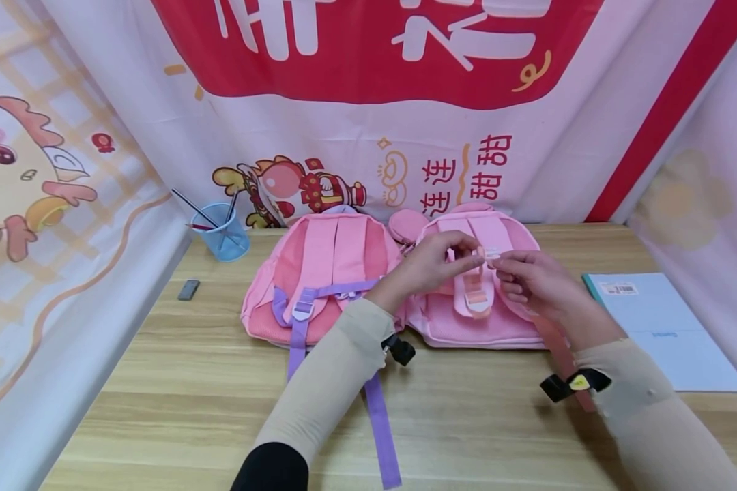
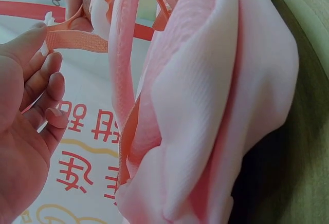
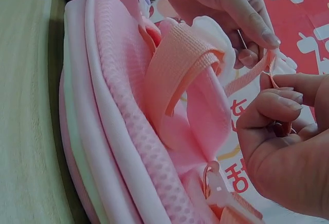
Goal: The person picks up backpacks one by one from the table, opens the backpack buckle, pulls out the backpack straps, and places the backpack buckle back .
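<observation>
A pink backpack (image 1: 445,334) lies on the table with its shoulder straps up. Above it my left hand (image 1: 436,262) pinches an orange webbing strap (image 2: 82,40) at a small white buckle (image 3: 286,62) between thumb and fingers. My right hand (image 1: 531,279) faces it and pinches the webbing close to the same buckle, its other fingers curled in. Part of the buckle is hidden by the fingertips. A padded shoulder strap (image 3: 208,106) with a wider orange band (image 3: 172,70) stands up beside the hands.
To the left lies a second pink backpack (image 1: 261,293) with purple straps (image 1: 381,429). A round pink pouch (image 1: 407,224) sits between the bags. Farther left are a blue pen cup (image 1: 230,242) and a small grey object (image 1: 188,290). At right lies a light-blue notebook (image 1: 675,341).
</observation>
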A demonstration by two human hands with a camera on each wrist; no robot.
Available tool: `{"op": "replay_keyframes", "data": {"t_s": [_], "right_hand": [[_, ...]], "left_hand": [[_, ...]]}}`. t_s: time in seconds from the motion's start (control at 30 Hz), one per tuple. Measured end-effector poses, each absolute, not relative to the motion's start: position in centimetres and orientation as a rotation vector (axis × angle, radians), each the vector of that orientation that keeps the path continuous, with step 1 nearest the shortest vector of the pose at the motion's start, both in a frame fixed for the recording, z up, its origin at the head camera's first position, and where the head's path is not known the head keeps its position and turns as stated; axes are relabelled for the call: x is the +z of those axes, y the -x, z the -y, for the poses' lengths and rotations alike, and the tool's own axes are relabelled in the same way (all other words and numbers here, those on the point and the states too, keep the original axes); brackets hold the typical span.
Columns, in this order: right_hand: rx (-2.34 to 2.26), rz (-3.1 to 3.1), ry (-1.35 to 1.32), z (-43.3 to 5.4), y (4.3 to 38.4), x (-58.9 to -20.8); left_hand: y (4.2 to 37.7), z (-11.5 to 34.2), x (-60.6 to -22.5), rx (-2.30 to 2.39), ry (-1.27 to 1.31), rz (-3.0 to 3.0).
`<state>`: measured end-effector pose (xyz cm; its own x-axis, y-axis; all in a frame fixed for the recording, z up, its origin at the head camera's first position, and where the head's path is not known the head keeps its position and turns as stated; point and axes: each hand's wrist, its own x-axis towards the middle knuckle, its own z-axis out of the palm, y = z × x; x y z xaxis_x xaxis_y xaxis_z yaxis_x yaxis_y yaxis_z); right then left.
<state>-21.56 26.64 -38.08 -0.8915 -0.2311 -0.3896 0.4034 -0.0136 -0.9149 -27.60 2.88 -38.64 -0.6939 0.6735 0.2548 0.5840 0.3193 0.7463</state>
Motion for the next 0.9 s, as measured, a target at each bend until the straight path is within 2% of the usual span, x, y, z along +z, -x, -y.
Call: {"op": "replay_keyframes", "data": {"t_s": [0.23,0.9], "right_hand": [[-1.986,-1.803,-0.132,-26.3,21.7,-37.8],[-2.043,-1.681,-0.208,-27.8,21.5,-38.3]], "left_hand": [[27.6,-2.9,-38.9,1.320,-1.211,-2.469],[27.5,-2.9,-38.8,1.335,-1.173,-2.481]]}}
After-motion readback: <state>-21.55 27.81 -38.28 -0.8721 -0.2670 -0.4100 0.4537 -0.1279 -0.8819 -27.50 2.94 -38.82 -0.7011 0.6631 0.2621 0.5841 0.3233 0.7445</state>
